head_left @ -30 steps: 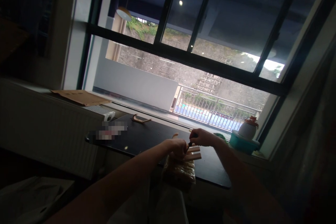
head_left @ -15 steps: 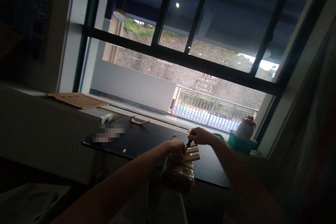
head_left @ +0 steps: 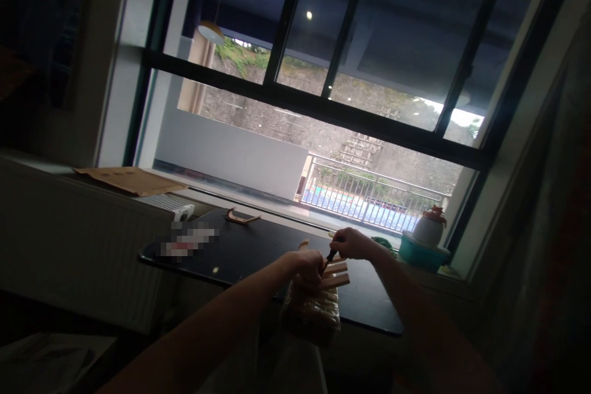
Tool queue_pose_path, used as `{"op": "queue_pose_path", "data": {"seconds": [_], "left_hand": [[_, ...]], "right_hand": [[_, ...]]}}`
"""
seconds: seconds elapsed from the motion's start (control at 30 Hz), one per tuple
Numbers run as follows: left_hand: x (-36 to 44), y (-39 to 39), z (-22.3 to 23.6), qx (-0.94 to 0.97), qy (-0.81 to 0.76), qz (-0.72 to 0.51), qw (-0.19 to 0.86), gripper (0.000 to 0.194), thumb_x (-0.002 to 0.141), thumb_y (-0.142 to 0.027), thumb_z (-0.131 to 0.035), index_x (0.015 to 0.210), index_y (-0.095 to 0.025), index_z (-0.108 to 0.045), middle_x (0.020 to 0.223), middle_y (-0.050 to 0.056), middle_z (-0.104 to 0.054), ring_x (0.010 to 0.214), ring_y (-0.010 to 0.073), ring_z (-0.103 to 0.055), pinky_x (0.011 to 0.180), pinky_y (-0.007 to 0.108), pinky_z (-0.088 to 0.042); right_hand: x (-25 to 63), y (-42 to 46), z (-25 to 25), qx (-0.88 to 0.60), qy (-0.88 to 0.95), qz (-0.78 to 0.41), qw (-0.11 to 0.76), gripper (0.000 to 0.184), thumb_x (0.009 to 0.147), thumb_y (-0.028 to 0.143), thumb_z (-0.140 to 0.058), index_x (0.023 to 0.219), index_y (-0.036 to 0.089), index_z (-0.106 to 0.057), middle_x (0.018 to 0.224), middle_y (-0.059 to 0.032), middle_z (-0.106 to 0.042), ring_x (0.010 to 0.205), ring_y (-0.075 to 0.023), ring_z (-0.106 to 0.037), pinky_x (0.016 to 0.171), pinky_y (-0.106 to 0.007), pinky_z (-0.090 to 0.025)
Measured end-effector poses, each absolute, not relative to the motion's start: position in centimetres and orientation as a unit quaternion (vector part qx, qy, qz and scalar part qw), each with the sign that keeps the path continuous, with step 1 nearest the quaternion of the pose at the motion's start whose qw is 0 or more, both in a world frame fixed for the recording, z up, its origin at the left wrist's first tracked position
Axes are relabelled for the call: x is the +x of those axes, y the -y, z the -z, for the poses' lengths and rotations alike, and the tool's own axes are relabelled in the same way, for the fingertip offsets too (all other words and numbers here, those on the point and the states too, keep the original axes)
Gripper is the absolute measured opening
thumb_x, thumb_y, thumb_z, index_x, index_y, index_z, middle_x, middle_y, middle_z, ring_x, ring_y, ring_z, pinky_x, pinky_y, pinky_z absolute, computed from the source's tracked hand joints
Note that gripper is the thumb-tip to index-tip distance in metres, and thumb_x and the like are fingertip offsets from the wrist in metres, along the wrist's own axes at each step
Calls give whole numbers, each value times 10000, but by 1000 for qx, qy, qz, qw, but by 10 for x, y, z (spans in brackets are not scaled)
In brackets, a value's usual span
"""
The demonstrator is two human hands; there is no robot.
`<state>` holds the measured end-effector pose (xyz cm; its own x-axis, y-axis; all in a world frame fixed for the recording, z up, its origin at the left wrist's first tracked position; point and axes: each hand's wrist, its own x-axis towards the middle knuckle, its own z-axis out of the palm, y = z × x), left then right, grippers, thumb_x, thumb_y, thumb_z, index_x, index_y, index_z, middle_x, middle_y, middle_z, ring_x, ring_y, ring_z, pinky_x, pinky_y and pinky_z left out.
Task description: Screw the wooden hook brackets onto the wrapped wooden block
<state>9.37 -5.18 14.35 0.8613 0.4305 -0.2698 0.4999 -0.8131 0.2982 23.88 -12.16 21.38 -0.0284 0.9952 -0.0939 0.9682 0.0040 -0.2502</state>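
Observation:
My right hand (head_left: pixel 353 242) is closed around the dark handle of a screwdriver (head_left: pixel 330 256), which slants down to the left. Its tip meets the work beside the fingers of my left hand (head_left: pixel 308 265); the exact contact point is hidden. My left hand is closed on a slatted wooden piece (head_left: pixel 339 281), whose pale slats stick out to the right. A curved bit of wood (head_left: pixel 303 245) shows behind that hand. Beneath the wood lies a block wrapped in shiny clear film (head_left: pixel 311 309), overhanging the near edge of the dark table (head_left: pixel 258 240).
A curved wooden part (head_left: pixel 242 217) rests at the table's far left, near a blurred-out item (head_left: pixel 189 242). On the sill are a brown envelope (head_left: pixel 133 180), a teal tub (head_left: pixel 422 252) and a jug with an orange top (head_left: pixel 429 228). A large window stands behind.
The view has shifted slightly, so everything sits a little lower and further left. Both hands keep their grip, and the screwdriver stays at nearly the same place on the wood.

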Motion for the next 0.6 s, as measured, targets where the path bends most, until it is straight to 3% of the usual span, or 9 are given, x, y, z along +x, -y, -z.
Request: {"op": "queue_pose_path", "data": {"seconds": [0.6], "left_hand": [[95, 50, -142, 941, -266, 80, 194, 307, 908, -326, -574, 1162, -153, -570, 1171, 79, -593, 1006, 226, -603, 842, 424, -524]], "right_hand": [[233, 124, -225, -678, 727, -100, 45, 260, 928, 351, -553, 1070, 139, -607, 1018, -51, -642, 842, -161, -634, 738, -350, -540]]}}
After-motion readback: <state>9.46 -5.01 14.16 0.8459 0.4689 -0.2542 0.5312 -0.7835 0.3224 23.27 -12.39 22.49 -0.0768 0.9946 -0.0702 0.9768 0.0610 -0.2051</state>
